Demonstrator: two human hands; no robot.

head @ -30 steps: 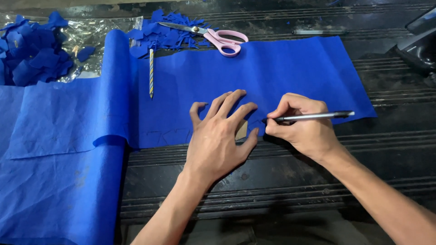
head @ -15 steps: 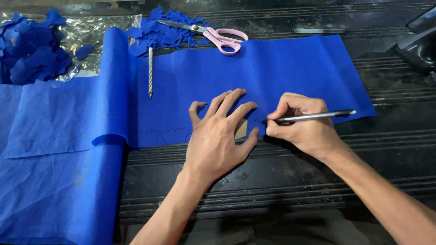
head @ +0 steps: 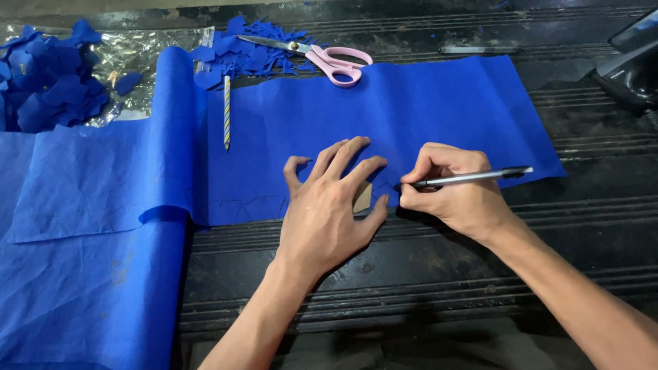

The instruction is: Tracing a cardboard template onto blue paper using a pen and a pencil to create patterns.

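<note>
On a dark ribbed workbench [head: 439,274], a left hand [head: 329,212] spreads flat over what appears to be a small tan template [head: 362,198] at centre frame on blue fabric [head: 425,109], while the right hand [head: 456,192] pinches a pen [head: 473,178], tracing its edge; steady pressure matters next.

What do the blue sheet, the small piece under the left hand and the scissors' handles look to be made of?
Blue sheet: probably thin non-woven fabric or felt-like paper; matte, softly creased, rolling over at its fold. Small piece under the left hand: looks like tan cardboard, flat and dull, mostly hidden. Scissors: pink handles look like smooth plastic, blades like shiny metal. The right hand holds a pen.
</note>
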